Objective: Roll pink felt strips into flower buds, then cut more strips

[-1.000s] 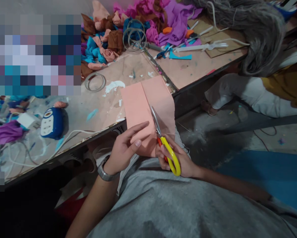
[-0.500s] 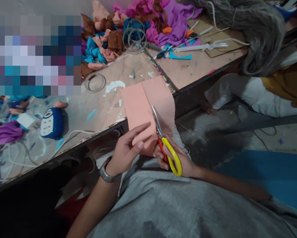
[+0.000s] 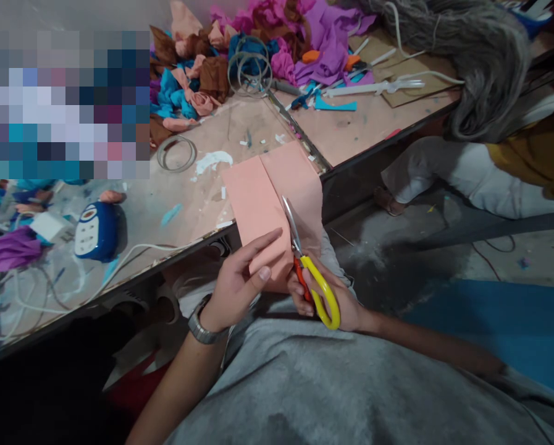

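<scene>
A peach sheet [image 3: 258, 198], folded with a flap, reaches from my lap over the table's front edge. My left hand [image 3: 242, 278], with a metal watch [image 3: 205, 320] at the wrist, grips the sheet's near left part between thumb and fingers. Scissors [image 3: 323, 290] with one yellow and one red handle are in my right hand [image 3: 336, 296], its fingers wrapped round the handles. Their blades point away from me along the edge of the flap, and the lower blade is hidden by the sheet. I cannot tell whether the blades are closed.
Crumpled coloured pieces [image 3: 202, 80] pile up at the back of the table [image 3: 221, 123]. Wire rings [image 3: 176, 154], a blue-and-white socket block [image 3: 96, 232] and a white cable [image 3: 133, 250] lie leftward. Grey fibre [image 3: 480, 68] hangs over the right edge, beside another person's leg [image 3: 425, 161].
The far end of the peach sheet has shifted slightly left. My left hand has tilted a little, while the scissors have hardly moved.
</scene>
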A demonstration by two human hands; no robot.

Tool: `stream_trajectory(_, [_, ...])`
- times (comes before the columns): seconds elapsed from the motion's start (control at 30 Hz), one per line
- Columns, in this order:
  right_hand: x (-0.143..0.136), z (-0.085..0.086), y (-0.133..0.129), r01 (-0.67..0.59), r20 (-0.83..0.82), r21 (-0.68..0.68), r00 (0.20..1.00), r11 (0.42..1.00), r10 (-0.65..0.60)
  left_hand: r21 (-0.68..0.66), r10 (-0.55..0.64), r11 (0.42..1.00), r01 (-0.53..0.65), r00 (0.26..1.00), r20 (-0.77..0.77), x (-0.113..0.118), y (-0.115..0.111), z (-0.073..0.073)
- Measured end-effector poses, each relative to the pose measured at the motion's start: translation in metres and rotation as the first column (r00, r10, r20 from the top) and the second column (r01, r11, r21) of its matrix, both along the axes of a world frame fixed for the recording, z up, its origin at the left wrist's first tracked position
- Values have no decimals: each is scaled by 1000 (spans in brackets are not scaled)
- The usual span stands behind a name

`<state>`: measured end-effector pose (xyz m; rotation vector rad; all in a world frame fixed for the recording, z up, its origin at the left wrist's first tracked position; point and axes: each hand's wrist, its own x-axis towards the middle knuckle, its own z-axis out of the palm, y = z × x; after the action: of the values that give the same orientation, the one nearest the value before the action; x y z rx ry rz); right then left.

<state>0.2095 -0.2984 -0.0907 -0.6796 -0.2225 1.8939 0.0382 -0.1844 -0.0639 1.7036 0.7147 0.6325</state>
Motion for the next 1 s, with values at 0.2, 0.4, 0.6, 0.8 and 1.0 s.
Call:
stream_trajectory(0.2, [-2, 2, 0, 17, 31, 17, 999, 1000, -17, -8, 4, 1000, -4, 1000, 9, 0, 0, 0])
stream_trajectory(0.4, [-3, 2, 0, 24, 57, 25, 998, 999, -25, -5, 0, 1000, 0, 1000, 0, 1, 1, 0])
stream_trajectory(0.6, [-3, 2, 0, 7, 65, 21, 998, 1000, -8, -7, -3, 1000, 3, 1000, 0, 0, 2, 1])
stream_trajectory(0.8, [-2, 1, 2, 0, 28, 19, 1000, 1000, -1, 6, -11, 1000, 11, 1000, 10, 0, 1, 1])
stream_trajectory(1.0, [-2, 0, 1, -50, 12, 26, 999, 998, 50, 22, 3, 1000, -2, 1000, -5, 0, 3, 5])
